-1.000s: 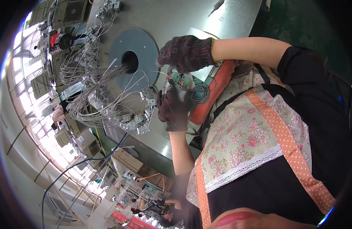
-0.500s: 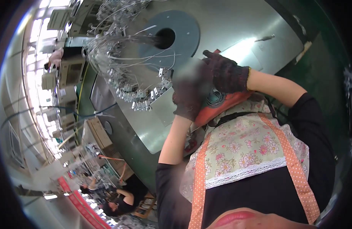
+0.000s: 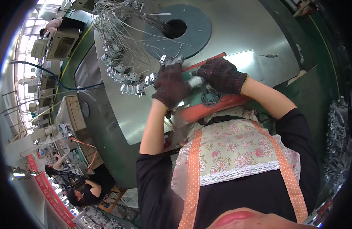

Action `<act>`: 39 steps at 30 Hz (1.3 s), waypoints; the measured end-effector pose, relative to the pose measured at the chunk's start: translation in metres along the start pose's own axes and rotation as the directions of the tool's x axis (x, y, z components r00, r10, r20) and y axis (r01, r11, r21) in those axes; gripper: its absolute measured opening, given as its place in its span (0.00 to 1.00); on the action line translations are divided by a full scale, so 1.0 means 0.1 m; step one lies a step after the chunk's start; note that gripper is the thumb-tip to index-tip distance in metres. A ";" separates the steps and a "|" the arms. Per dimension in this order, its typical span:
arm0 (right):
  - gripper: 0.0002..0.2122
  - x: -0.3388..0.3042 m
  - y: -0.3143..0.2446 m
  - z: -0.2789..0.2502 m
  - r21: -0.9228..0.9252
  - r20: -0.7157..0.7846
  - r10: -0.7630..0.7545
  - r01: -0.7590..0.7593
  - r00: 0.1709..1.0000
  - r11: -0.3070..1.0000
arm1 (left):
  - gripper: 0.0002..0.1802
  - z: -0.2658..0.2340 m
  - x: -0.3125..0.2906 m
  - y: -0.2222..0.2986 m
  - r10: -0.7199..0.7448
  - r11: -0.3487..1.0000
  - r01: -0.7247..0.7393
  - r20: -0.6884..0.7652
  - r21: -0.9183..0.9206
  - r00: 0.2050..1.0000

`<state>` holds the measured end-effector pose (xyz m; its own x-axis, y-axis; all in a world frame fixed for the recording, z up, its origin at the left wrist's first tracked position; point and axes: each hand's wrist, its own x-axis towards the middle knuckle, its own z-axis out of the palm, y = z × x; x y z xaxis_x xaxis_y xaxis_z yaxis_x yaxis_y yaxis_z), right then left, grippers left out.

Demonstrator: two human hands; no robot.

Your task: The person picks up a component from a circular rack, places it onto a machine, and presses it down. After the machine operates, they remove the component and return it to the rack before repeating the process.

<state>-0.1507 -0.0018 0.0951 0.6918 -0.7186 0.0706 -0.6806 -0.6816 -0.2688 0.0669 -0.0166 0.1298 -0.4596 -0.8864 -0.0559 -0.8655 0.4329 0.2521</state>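
Note:
Both my hands wear dark knitted gloves. My left hand (image 3: pixel 170 84) is spread over the near edge of the metal tabletop, its pale, worn thumb pointing toward the other hand. Its fingertips reach beside a small metal bracket (image 3: pixel 163 58), at the end of a row of wired brackets (image 3: pixel 124 77). Across from it, my right hand (image 3: pixel 222 75) is closed with its fingers curled together; what they hold is hidden. A coil of thin grey cable (image 3: pixel 211 97) lies just below my right hand, above an orange-red cloth (image 3: pixel 206 111) at my lap.
A grey disc (image 3: pixel 201 28) with a central hole lies on the metal tabletop (image 3: pixel 244 23), wires running through it. Behind my hands is a red strip (image 3: pixel 218 56). A slim metal tool (image 3: pixel 268 55) lies to the right. Other people (image 3: pixel 90 191) sit at benches on the left.
My hands have drawn apart: the left moved left toward the brackets, the right stays above the cable coil. The whole view has shifted a little.

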 end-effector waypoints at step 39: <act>0.16 -0.16 0.35 0.10 0.000 0.037 -0.045 0.045 0.998 0.999 | 0.28 0.22 1.23 0.10 -0.058 0.985 0.109 0.335 -0.134 0.940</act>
<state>-0.1830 -0.0126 0.0748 0.7302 -0.6817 0.0467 -0.6489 -0.7132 -0.2651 -0.0030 -0.1178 0.1042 -0.4485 -0.8038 -0.3908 -0.8757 0.3078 0.3721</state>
